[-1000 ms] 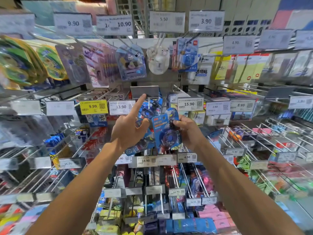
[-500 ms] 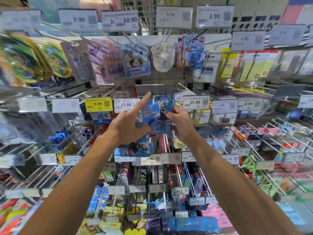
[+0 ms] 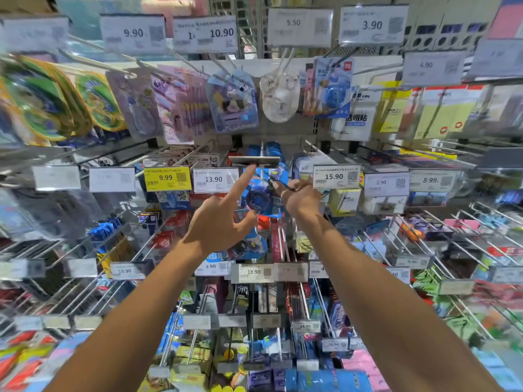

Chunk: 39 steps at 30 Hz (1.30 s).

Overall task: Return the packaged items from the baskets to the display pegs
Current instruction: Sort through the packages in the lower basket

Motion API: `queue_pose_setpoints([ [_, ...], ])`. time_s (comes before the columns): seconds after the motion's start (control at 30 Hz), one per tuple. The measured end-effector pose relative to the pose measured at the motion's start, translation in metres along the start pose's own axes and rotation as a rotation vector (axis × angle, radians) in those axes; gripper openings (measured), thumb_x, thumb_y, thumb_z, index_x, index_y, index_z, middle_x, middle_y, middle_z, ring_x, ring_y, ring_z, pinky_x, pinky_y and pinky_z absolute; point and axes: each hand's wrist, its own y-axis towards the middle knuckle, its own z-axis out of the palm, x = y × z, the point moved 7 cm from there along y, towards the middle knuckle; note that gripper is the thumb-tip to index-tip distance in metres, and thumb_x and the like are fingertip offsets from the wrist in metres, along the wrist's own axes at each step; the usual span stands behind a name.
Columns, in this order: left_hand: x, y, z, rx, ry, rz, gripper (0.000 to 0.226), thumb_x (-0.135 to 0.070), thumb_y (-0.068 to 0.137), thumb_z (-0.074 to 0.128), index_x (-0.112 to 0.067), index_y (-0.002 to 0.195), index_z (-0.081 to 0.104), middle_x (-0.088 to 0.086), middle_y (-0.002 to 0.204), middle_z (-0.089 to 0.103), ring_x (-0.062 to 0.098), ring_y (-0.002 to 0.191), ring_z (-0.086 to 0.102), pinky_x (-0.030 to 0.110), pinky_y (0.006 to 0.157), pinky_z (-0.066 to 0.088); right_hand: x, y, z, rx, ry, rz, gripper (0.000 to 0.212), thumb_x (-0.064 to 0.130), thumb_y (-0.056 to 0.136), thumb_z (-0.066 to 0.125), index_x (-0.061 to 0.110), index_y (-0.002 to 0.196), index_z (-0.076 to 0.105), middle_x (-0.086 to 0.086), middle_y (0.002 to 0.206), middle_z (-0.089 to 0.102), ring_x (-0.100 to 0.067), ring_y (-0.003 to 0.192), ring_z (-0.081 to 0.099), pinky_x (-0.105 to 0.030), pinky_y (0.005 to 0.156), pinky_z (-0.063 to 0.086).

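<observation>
A blue blister-packed item (image 3: 261, 198) with a round blue disc hangs at the front of a metal peg (image 3: 262, 172) in the middle row. My right hand (image 3: 301, 198) pinches its upper right edge. My left hand (image 3: 218, 224) has its index finger stretched up, the tip under the flipped-up price tag holder (image 3: 254, 160) at the peg's end; the other fingers are curled. More blue packs (image 3: 264, 149) hang further back on the same peg. No basket is in view.
Rows of pegs full of stationery packs surround the spot, with price tags 13.90 (image 3: 214, 179) to the left and 15.90 (image 3: 335, 176) to the right. A lower peg row with tag 18.90 (image 3: 252, 272) juts out under my wrists.
Both hands have risen with the blue pack from below the peg row up to the peg. The left index finger now reaches the raised tag holder and the pack sits at the peg's front.
</observation>
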Motion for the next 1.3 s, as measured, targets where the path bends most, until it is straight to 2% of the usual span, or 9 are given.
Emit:
queue_pose_setpoints([
  [0.13, 0.007, 0.001, 0.004, -0.013, 0.020, -0.019, 0.079, -0.048, 0.089, 0.049, -0.045, 0.157, 0.009, 0.005, 0.048, 0.060, 0.016, 0.029, 0.046, 0.034, 0.031, 0.044, -0.021, 0.025, 0.015, -0.096, 0.711, 0.269, 0.026, 0.015, 0.102, 0.047, 0.003, 0.081, 0.053, -0.012, 0.099, 0.062, -0.034, 0.133, 0.048, -0.044, 0.115, 0.039],
  [0.27, 0.014, 0.001, 0.007, -0.003, 0.024, -0.016, 0.067, -0.048, 0.089, 0.051, -0.029, 0.150, 0.032, 0.002, 0.045, 0.058, 0.012, 0.028, 0.044, 0.028, 0.029, 0.043, -0.050, 0.039, 0.036, -0.175, 1.426, 0.703, 0.030, 0.012, 0.102, 0.051, -0.017, 0.107, 0.051, -0.024, 0.142, 0.043, -0.035, 0.143, 0.036, -0.036, 0.120, 0.032],
  [0.33, 0.017, 0.002, 0.007, 0.000, 0.033, -0.018, 0.065, -0.047, 0.089, 0.051, -0.029, 0.149, 0.034, 0.003, 0.050, 0.063, 0.010, 0.028, 0.044, 0.024, 0.030, 0.040, -0.049, 0.045, 0.033, -0.175, 1.269, 0.645, 0.048, 0.022, 0.099, 0.059, -0.005, 0.138, 0.048, -0.021, 0.151, 0.042, -0.019, 0.125, 0.060, -0.036, 0.100, 0.051],
  [0.43, 0.021, 0.001, 0.006, -0.016, 0.032, -0.031, 0.067, -0.046, 0.089, 0.051, -0.033, 0.151, 0.031, 0.005, 0.053, 0.066, 0.010, 0.029, 0.043, 0.020, 0.031, 0.036, -0.040, 0.033, 0.033, 0.000, 1.184, 0.632, 0.022, 0.014, 0.102, 0.048, 0.004, 0.118, 0.059, -0.028, 0.133, 0.054, -0.024, 0.098, 0.071, -0.041, 0.054, 0.049],
  [0.47, 0.019, -0.001, 0.006, -0.020, 0.016, -0.036, 0.068, -0.046, 0.089, 0.051, -0.034, 0.152, 0.029, 0.004, 0.050, 0.063, 0.010, 0.028, 0.043, 0.016, 0.031, 0.034, -0.031, 0.028, 0.027, 0.102, 1.047, 0.534, 0.019, 0.015, 0.104, 0.045, 0.002, 0.109, 0.059, -0.030, 0.115, 0.064, -0.022, 0.095, 0.069, -0.035, 0.076, 0.054],
  [0.6, 0.013, -0.006, 0.007, -0.067, -0.090, -0.055, 0.068, -0.040, 0.092, 0.052, -0.027, 0.154, 0.030, 0.002, 0.043, 0.051, 0.013, 0.029, 0.040, 0.008, 0.035, 0.025, -0.028, -0.019, 0.024, 0.645, -0.278, 0.142, 0.030, 0.041, 0.099, 0.060, 0.012, 0.103, 0.066, -0.002, 0.080, 0.067, -0.006, 0.058, 0.059, -0.020, 0.051, 0.043],
  [0.8, 0.000, 0.005, 0.005, -0.208, -0.305, -0.101, 0.067, -0.022, 0.101, 0.060, -0.029, 0.158, 0.027, -0.009, 0.045, 0.044, 0.009, 0.033, 0.031, 0.023, 0.038, 0.030, -0.035, -0.063, 0.012, 1.032, -0.019, 0.241, 0.041, 0.022, 0.088, 0.074, 0.022, 0.127, 0.061, -0.006, 0.125, 0.070, -0.027, 0.116, 0.067, -0.037, 0.080, 0.051],
  [0.97, -0.005, 0.011, 0.005, -0.266, -0.485, -0.206, 0.044, -0.012, 0.104, 0.051, -0.025, 0.146, 0.045, 0.008, 0.095, 0.070, 0.033, 0.044, 0.042, 0.034, 0.040, 0.033, -0.029, -0.053, 0.004, 0.768, -0.040, 0.046, 0.042, 0.028, 0.073, 0.083, 0.006, 0.106, 0.068, -0.020, 0.099, 0.062, -0.030, 0.087, 0.054, -0.031, 0.066, 0.037],
  [1.3, -0.009, 0.007, 0.001, -0.253, -0.170, -0.205, 0.058, -0.008, 0.101, 0.048, -0.032, 0.152, 0.035, 0.004, 0.053, 0.055, 0.021, 0.040, 0.048, 0.033, 0.038, 0.037, -0.009, -0.053, -0.016, 0.549, 0.068, -0.174, 0.055, 0.046, 0.089, 0.069, -0.005, 0.105, 0.059, -0.016, 0.091, 0.056, -0.027, 0.086, 0.055, -0.042, 0.072, 0.043],
])
